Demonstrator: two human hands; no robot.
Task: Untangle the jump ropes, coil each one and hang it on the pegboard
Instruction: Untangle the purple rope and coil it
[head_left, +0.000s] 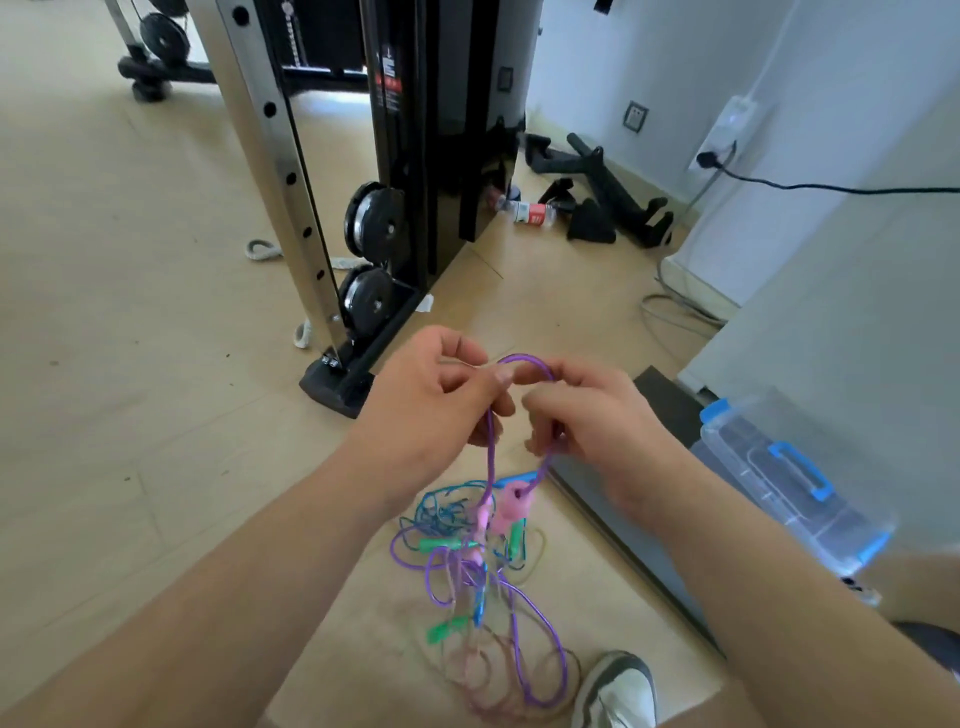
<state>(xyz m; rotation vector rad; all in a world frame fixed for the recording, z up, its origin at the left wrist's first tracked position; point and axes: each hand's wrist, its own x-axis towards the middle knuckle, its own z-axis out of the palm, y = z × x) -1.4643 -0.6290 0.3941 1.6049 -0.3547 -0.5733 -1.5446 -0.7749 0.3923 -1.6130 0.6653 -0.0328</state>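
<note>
A black gym machine (415, 130) stands on the wooden floor (130, 312), with two weight plates (376, 223) near its base. Beside it lie a plastic bottle (527, 210) and black handles (613, 192). At the right is a clear box (779, 478) with blue latches.

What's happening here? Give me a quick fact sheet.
left hand: pinches the purple rope
right hand: grips the same rope
rope shape: loop arched between the hands
pink handles: dangle below the hands
tangle: blue, green and purple ropes on the floor
box: clear, blue latches, at right
pegboard: not in view
</note>
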